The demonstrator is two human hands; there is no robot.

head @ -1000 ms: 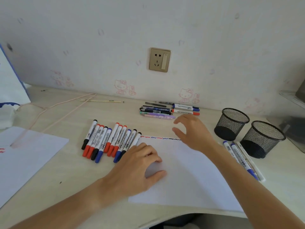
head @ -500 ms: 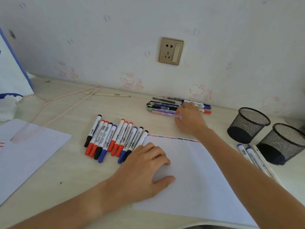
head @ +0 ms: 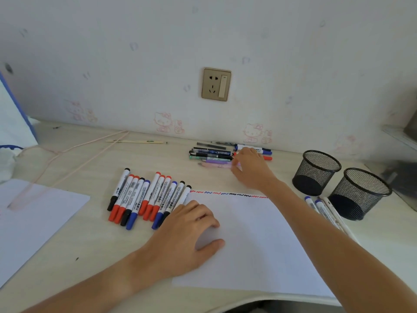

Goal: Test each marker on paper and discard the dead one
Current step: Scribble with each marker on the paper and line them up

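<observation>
A white paper sheet (head: 259, 233) lies in front of me, with a row of red, blue and black squiggles (head: 228, 193) along its far edge. My left hand (head: 187, 236) rests flat on the sheet's left part and holds nothing. Left of the sheet, several capped whiteboard markers (head: 146, 197) with red, blue and black caps lie side by side. A small pile of pens (head: 212, 153) sits near the wall. My right hand (head: 250, 168) reaches over this pile, its fingertips closed on the right end of a purple pen (head: 215, 162) that still lies on the desk.
Two black mesh cups (head: 316, 172) (head: 358, 193) stand at the right, with three blue-capped markers (head: 322, 208) lying in front of them. A second paper sheet (head: 33, 218) lies at the left. A pink cord (head: 74, 152) runs across the back left, and a wall socket (head: 216, 84) is above the pens.
My right hand has moved from above the sheet's far edge to the pen pile by the wall and closed on the purple pen. My left hand has stayed on the sheet.
</observation>
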